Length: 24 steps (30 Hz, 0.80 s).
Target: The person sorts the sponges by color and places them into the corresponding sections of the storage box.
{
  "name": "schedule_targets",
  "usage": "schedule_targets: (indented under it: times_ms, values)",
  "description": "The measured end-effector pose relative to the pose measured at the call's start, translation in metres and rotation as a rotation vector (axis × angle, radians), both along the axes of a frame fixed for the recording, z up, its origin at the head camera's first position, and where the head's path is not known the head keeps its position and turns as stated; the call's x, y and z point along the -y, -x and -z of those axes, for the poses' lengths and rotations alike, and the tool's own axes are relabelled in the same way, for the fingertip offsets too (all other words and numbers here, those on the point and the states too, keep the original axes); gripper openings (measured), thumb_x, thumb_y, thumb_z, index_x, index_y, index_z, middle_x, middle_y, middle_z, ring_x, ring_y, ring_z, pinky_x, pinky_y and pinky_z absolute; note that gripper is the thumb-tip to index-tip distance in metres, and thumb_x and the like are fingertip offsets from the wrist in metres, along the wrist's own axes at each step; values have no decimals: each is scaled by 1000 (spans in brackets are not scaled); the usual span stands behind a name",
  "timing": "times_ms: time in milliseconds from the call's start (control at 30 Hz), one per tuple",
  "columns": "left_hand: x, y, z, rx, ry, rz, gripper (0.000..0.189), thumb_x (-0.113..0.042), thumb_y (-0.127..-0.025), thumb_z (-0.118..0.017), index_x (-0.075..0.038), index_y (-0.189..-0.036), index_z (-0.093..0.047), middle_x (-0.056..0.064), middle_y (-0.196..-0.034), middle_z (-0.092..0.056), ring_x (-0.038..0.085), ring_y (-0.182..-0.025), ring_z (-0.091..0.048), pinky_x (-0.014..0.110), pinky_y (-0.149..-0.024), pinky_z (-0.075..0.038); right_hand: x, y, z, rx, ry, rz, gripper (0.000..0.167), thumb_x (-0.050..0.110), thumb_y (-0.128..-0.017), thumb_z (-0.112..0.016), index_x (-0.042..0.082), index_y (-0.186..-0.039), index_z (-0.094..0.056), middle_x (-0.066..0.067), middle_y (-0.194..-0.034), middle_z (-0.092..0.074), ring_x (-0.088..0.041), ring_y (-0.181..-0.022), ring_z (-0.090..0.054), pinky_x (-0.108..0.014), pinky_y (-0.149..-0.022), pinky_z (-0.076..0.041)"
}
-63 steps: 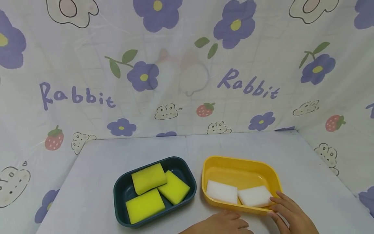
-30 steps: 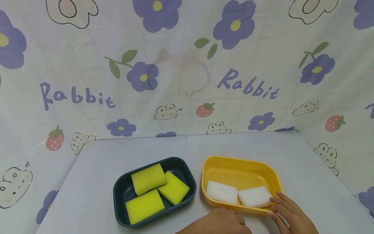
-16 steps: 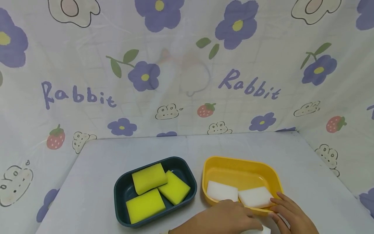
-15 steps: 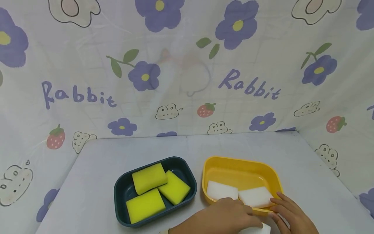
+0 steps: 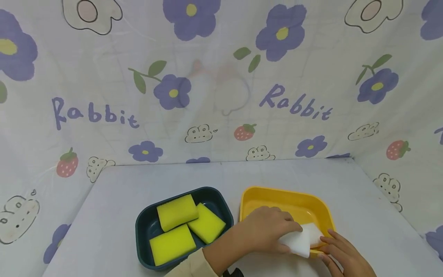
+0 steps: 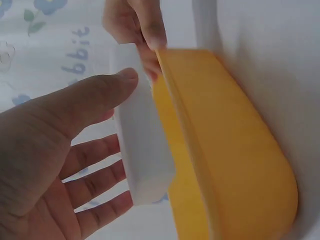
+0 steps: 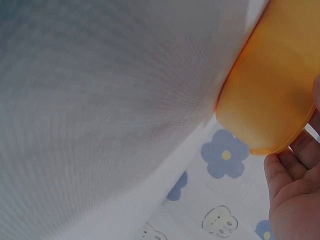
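Observation:
My left hand pinches a white sponge block above the front rim of the yellow tray. In the left wrist view the thumb lies on one face of that white sponge block, the fingers on the other side. Another white block lies inside the tray, partly covered. The third, at the tray's left, is hidden behind my left hand. With thumb outside and fingers inside, my right hand grips the tray's front right corner; the right wrist view shows these fingers at the rim too.
Left of the yellow tray stands a dark green tray with three yellow sponges in it. Both trays are on a white table. A patterned curtain hangs behind and at the sides.
My left hand came from in front of the yellow tray, picked up a white sponge block at the near edge, and raised it over the tray's front rim. My right hand stayed put.

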<state>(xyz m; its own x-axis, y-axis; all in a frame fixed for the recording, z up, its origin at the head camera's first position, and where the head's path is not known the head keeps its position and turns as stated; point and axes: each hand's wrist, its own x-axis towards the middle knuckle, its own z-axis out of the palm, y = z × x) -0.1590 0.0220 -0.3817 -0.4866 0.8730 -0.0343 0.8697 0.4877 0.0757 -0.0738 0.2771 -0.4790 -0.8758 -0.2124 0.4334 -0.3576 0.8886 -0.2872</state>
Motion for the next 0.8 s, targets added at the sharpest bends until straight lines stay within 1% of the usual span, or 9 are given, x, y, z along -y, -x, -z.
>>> schedule_targets:
  times_ms: [67,100,200,300,333,433,567,667,800]
  values:
    - [0,11,4,31,-36,-36,52,-50,-90,-73,-32,-136,-61,-15,-127,-62,3,-107,-56,15,-94,-44,1,-1,-1,36,-4,23,18,27,-83,-84,33,-87,-68,7,-115,-69,-13,-126,-51,2,-100,-15]
    - [1,16,7,44,-53,-53,51,-49,-90,-73,-31,-136,-61,-14,-128,-61,3,-109,-56,15,-96,-43,1,-1,-2,58,-6,35,16,29,-85,-83,33,-86,-67,6,-116,-69,-16,-125,-52,-2,-103,-22]
    - [0,31,12,57,-82,-97,51,-45,-90,-75,-27,-135,-62,-11,-129,-62,5,-112,-56,16,-99,-42,3,0,-5,126,-7,62,13,34,-88,-79,32,-86,-67,5,-118,-69,-26,-125,-54,-29,-105,-43]
    - [-1,41,14,31,-70,-121,51,-44,-89,-76,-27,-135,-62,-11,-130,-62,8,-112,-56,17,-98,-42,4,0,-7,169,-6,73,12,36,-90,-78,30,-86,-68,4,-118,-68,-30,-125,-54,-56,-94,-47]
    - [-2,43,15,14,-64,-124,51,-44,-89,-77,-27,-135,-62,-11,-129,-62,9,-110,-56,17,-96,-43,4,0,-7,171,-5,75,12,37,-90,-77,30,-86,-68,3,-119,-68,-31,-125,-53,-56,-94,-47]
    - [-4,48,18,-32,-45,-135,50,-46,-89,-76,-29,-135,-63,-12,-130,-62,11,-109,-55,19,-92,-44,3,0,-6,140,-9,76,12,37,-89,-78,31,-86,-68,6,-118,-69,-28,-124,-54,-32,-103,-45]
    - [-5,53,28,-81,-49,-156,49,-48,-90,-74,-30,-134,-63,-12,-131,-62,11,-111,-54,22,-93,-44,2,0,-4,88,-4,60,12,33,-88,-80,32,-86,-68,7,-117,-69,-26,-123,-55,0,-102,-19]
    - [-6,57,38,-106,-55,-172,48,-49,-91,-73,-30,-134,-63,-12,-131,-61,11,-110,-53,22,-94,-43,2,1,-4,106,-7,57,12,34,-88,-79,32,-86,-67,7,-117,-68,-27,-123,-54,-16,-107,-35]
    - [-9,61,48,-115,-52,-188,48,-48,-91,-72,-30,-135,-62,-13,-131,-61,11,-108,-52,23,-93,-43,2,1,-6,150,-21,73,13,37,-89,-78,30,-87,-68,6,-118,-68,-28,-124,-54,-51,-93,-47]
